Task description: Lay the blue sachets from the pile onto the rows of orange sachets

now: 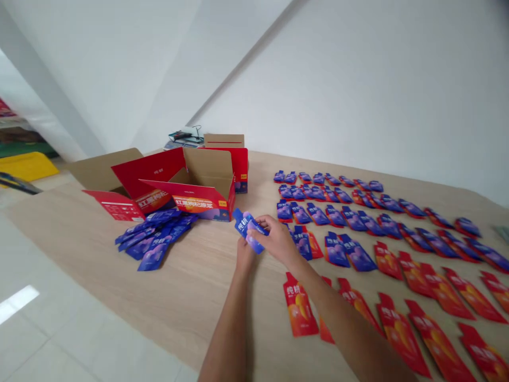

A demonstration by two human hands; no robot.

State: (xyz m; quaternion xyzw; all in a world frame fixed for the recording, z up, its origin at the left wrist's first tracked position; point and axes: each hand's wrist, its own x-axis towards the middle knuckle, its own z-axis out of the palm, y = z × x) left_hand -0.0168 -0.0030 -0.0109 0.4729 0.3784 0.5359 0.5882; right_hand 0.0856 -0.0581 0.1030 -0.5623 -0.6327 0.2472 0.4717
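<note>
A blue-purple drink pouch (243, 225) with a spout end is held up in front of me, above the table. My right hand (276, 241) pinches its right side, thumb across the front. Behind and below the pouch, my left hand (245, 253) closes on it from the lower side; its fingers are mostly hidden. To the left lies a loose heap of blue pouches (155, 241). On the right, rows of pouches cover the table: blue ones (340, 249) laid over red ones farther back, and single red pouches (301, 305) nearer me.
Open red cartons (202, 199) with brown insides stand beyond the blue heap, flaps spread. Behind them are another carton (225, 140) and a small pile of dark items (183, 137). The wooden table (191, 302) meets a white wall; tiled floor (51, 339) shows at lower left.
</note>
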